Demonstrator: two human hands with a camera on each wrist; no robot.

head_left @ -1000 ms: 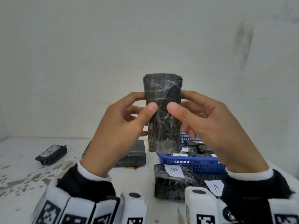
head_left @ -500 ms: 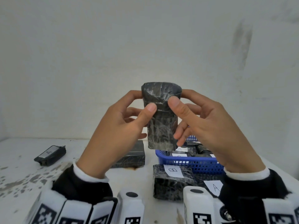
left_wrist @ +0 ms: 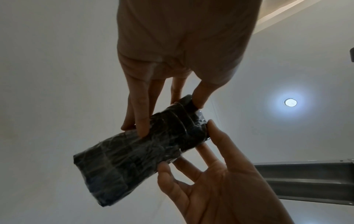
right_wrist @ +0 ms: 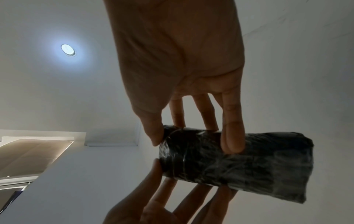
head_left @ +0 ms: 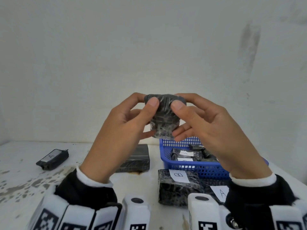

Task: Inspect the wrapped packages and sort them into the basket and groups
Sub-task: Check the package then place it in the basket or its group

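A black package wrapped in clear film (head_left: 163, 117) is held up in the air between both hands, tipped so that one end faces me. My left hand (head_left: 144, 101) pinches its upper left edge with thumb and fingers. My right hand (head_left: 180, 100) pinches the upper right edge the same way. The left wrist view shows the package (left_wrist: 145, 153) lying slantwise between the fingertips; in the right wrist view the package (right_wrist: 239, 163) stretches out to the right. No label shows on it. Below stands the blue basket (head_left: 187, 168).
The basket holds several labelled packages. In front of it lie a package labelled B (head_left: 179, 186) and one labelled A (head_left: 221, 193). An unlabelled black package (head_left: 136, 158) sits behind my left wrist. A small package labelled A (head_left: 53, 157) lies far left on the white table (head_left: 25, 180).
The package has tipped from upright to end-on toward me and dropped lower. Both hands have shifted their hold from its middle to its upper end.
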